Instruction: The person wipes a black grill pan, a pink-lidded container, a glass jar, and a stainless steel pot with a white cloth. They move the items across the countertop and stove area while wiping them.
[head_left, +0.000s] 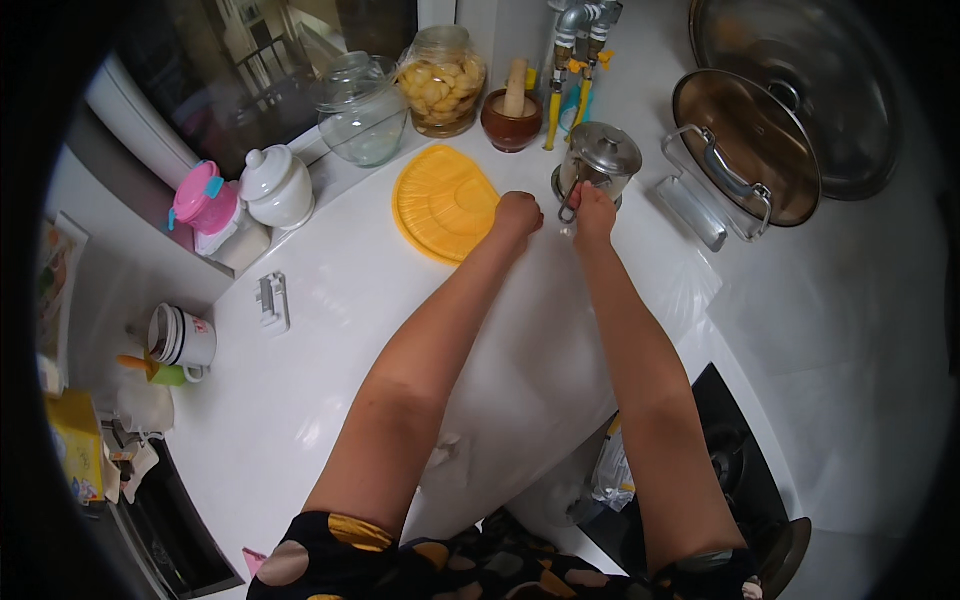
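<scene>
My right hand (596, 212) grips the wire handle of a lidded metal-and-glass canister (602, 154) at the back of the white counter. The canister stands upright near the wall, its silver lid on. My left hand (519, 215) is curled into a loose fist just left of it, over the counter; whether its fingers hold anything is hidden. Beside the left hand lies a yellow half-round plastic mat or lid (442, 202), flat on the counter.
Behind stand a brown mortar (512, 120) with pestle, a jar of yellow pieces (441, 82) and a glass jar (362, 112). Pan lids lean in a metal rack (694, 214) at right. A white sugar bowl (277, 187) and mugs (184, 337) stand left; a black hob (724, 450) is lower right.
</scene>
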